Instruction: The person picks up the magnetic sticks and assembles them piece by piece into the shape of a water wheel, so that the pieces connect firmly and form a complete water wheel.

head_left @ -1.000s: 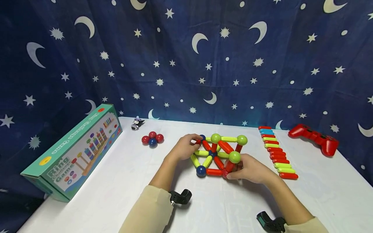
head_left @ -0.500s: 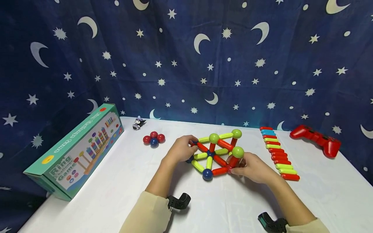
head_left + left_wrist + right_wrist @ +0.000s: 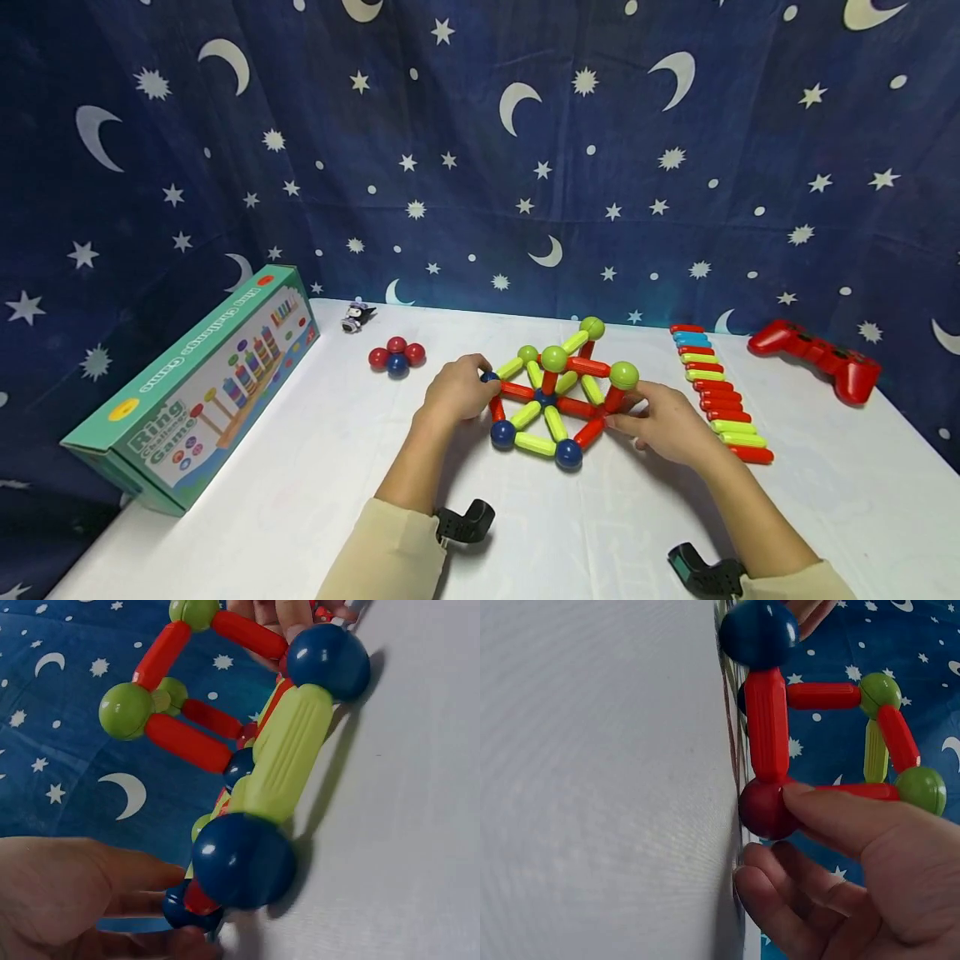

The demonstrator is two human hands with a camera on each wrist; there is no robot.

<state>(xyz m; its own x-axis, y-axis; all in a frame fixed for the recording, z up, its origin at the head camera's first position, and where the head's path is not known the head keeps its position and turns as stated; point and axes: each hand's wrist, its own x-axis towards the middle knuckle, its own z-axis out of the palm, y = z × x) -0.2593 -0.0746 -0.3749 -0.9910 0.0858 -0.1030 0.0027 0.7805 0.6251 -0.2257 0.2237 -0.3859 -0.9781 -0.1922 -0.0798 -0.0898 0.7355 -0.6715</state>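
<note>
A wheel-shaped magnetic stick-and-ball frame of red and lime sticks stands on the white table around a central blue ball [image 3: 545, 397]. Red uprights carry lime balls [image 3: 554, 359] above it, some joined by sticks. At the frame's left side, my left hand [image 3: 457, 390] pinches a blue ball [image 3: 176, 906] between thumb and fingers. On the right, my right hand [image 3: 667, 422] holds a red ball [image 3: 767, 810] at the foot of an upright, thumb against it and the other fingers curled close by. Two more blue balls [image 3: 567, 454] sit along the near edge.
Loose red and blue balls [image 3: 397, 357] cluster to the left, near a small figurine [image 3: 357, 317]. A green game box [image 3: 195, 387] stands at far left. Loose sticks [image 3: 716, 392] lie in a column on the right, beside a red game controller [image 3: 813, 360].
The frame has turned counterclockwise as seen from above: its near blue balls moved right, its left side came nearer. My right hand shifted slightly right with the red ball; my left hand moved slightly left.
</note>
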